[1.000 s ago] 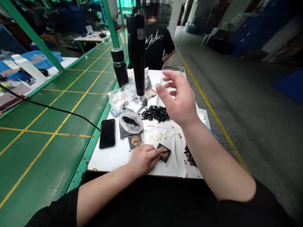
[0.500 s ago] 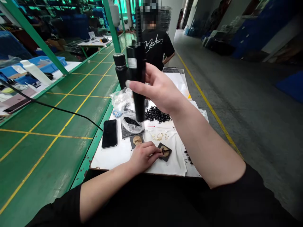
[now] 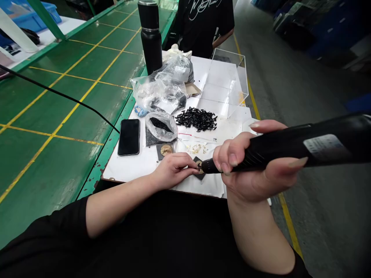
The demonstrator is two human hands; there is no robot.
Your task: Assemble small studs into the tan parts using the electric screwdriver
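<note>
My right hand (image 3: 246,187) is wrapped round a black electric screwdriver (image 3: 278,143), which lies almost level with its narrow end pointing left. That end is right at a small dark square block (image 3: 199,176) with a round tan centre; whether it touches is unclear. From the other side my left hand (image 3: 174,168) pinches at the same block, thumb and fingers pressed together on something too small to name. Just behind lie small gold-coloured pieces (image 3: 197,149) on a white sheet. A second block with a tan round top (image 3: 166,150) sits beyond the left hand.
A phone (image 3: 129,137), an open bag of black bits (image 3: 160,127) and a heap of black parts (image 3: 197,119) lie on the white table. Farther back are plastic bags (image 3: 162,87), a black bottle (image 3: 152,50), a clear box (image 3: 228,83) and a person (image 3: 203,27).
The screwdriver has come down from upright above the table to almost level, its tip now at the block. My left hand stays at the block. The view has tilted downward.
</note>
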